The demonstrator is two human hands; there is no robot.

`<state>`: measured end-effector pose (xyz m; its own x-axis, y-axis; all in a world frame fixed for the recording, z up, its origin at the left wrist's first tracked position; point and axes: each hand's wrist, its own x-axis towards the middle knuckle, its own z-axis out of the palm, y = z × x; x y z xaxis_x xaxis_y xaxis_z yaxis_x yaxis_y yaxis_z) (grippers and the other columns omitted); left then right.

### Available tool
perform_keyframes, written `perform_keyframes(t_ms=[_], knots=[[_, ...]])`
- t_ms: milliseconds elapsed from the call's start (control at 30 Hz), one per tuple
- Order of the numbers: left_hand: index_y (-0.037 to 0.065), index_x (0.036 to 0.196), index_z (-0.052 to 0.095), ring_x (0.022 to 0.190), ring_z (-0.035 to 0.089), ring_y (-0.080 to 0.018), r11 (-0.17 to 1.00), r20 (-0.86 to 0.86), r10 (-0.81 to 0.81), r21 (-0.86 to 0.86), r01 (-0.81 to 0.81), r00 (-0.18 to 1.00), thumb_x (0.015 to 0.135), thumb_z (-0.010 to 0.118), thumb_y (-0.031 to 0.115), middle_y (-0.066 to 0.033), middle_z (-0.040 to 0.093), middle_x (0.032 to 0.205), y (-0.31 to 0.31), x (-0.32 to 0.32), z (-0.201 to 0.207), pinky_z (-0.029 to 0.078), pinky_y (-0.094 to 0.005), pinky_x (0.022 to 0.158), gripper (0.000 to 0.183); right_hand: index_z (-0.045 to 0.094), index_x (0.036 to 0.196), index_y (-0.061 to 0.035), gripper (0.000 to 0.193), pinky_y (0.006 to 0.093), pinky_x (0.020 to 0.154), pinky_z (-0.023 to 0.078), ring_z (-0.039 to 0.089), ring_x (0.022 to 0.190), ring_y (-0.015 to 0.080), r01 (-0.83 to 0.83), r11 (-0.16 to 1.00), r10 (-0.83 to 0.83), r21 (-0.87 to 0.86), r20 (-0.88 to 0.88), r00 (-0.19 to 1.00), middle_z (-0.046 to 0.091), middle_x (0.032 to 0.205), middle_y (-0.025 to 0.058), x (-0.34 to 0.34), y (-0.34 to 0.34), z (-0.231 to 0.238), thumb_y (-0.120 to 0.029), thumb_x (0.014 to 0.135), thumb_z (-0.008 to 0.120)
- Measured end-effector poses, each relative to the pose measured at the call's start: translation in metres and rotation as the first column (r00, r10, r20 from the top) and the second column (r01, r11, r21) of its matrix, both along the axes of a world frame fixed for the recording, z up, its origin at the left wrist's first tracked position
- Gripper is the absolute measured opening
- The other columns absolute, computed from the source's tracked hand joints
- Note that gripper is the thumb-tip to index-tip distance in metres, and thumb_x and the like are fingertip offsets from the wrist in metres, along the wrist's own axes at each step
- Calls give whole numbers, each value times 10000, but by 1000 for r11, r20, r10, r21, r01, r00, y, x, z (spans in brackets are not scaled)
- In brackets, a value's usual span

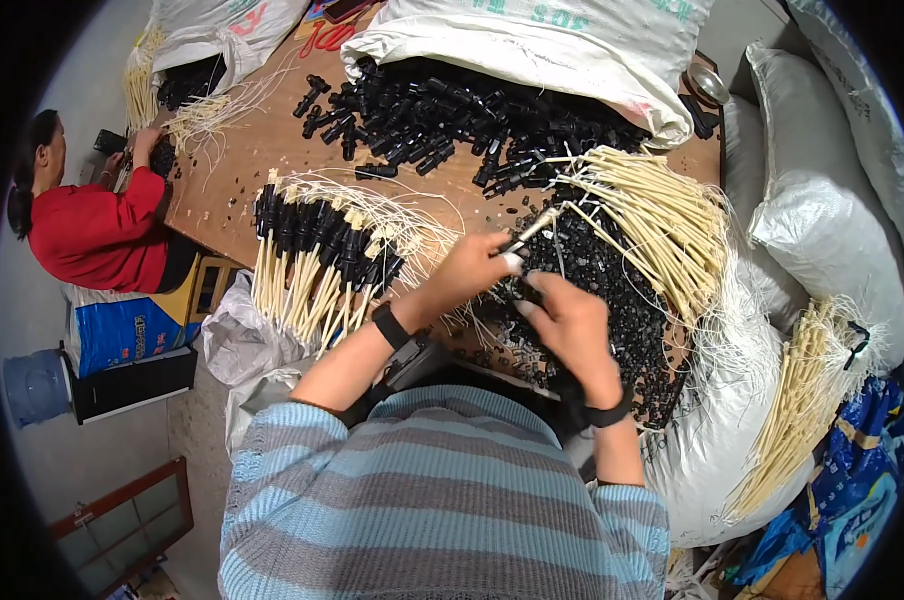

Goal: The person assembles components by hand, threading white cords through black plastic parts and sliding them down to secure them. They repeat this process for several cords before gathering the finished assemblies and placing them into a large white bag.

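My left hand (pixel 472 270) is closed over the middle of the table, gripping a thin cream-coloured cable (pixel 544 220) that slants up and right from its fingers. Close beside it, my right hand (pixel 572 325) has thumb and fingers drawn together; whatever they pinch is hidden or too small to make out. Under both hands spreads a pile of small black plastic pieces (pixel 612 300). Left of my left hand lies a row of cream cables with black connectors (pixel 312 225) on their ends, white wires trailing from them. A bundle of cream cables (pixel 652 220) lies right of my hands.
Larger black connectors (pixel 432 110) spill from a white woven sack (pixel 542 35) across the table (pixel 252 160). Full sacks (pixel 822 190) stand at the right, near another cable bundle (pixel 787 410). A person in red (pixel 97 225) works at the table's left end.
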<state>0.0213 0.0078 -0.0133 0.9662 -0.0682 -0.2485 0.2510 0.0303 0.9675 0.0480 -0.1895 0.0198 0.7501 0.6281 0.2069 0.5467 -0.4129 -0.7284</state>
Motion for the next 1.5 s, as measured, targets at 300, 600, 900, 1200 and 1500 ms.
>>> perform_keyframes(t_ms=[300, 600, 900, 1200, 1500], knots=[[1, 1017, 641, 705, 570, -104, 878, 153, -176, 471, 85, 972, 751, 585, 10, -79, 636, 755, 0, -2, 13, 462, -274, 673, 272, 663, 901, -50, 130, 300, 479, 442, 596, 507, 196, 129, 992, -129, 13, 160, 979, 608, 624, 106, -11, 7, -19, -47, 772, 677], [53, 1098, 615, 955, 601, -357, 714, 142, -302, 689, 126, 943, 731, 552, -6, -162, 652, 976, 4, -8, 7, 469, -429, 824, 377, 677, 895, -62, 119, 284, 474, 439, 566, 470, 175, 231, 973, -232, 21, 141, 962, 569, 561, 81, -6, 4, -19, -67, 781, 640], [105, 1110, 613, 983, 600, -347, 716, 136, -343, 678, 165, 930, 739, 576, 9, -140, 658, 1033, -6, -13, 14, 478, -420, 817, 385, 642, 928, -37, 137, 308, 497, 453, 602, 528, 221, 126, 991, -126, 50, -13, 992, 619, 669, 140, -7, 7, -17, -34, 794, 612], [39, 781, 639, 749, 588, -217, 879, 504, -182, 468, -90, 844, 635, 612, -107, -56, 626, 777, -6, -14, 16, 475, -309, 661, 209, 600, 1027, -17, 170, 405, 539, 491, 625, 617, 365, 15, 999, -13, -43, 40, 999, 635, 737, 196, -12, 4, -19, -99, 881, 572], [52, 778, 650, 785, 629, -230, 844, 541, -170, 511, -162, 824, 654, 609, -58, -64, 664, 832, 4, -15, -11, 507, -338, 698, 171, 669, 941, -35, 119, 309, 497, 429, 581, 513, 227, 114, 993, -112, 16, -66, 991, 571, 589, 127, -23, 5, -32, -79, 858, 595]])
